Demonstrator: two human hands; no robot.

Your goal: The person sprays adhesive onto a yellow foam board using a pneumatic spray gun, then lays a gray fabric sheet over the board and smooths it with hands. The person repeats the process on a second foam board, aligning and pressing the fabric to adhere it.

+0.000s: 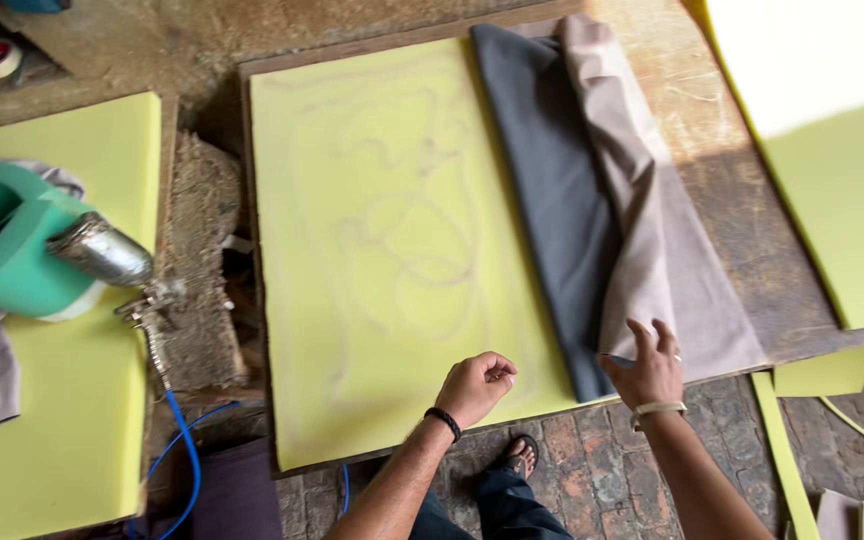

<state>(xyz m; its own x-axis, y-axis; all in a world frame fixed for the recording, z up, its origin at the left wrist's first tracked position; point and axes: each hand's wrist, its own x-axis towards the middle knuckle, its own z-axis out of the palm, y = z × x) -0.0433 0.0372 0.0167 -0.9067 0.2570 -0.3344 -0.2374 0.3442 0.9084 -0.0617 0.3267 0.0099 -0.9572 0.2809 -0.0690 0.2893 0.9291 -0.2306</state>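
Workshop bench: right hand (649,366) is pinching grey fabric (592,200), left hand (476,386) curling empty over glued foam (382,240); best lowering evenly.

Cloth (612,210) lies on foam sheet's (382,250) right edge.
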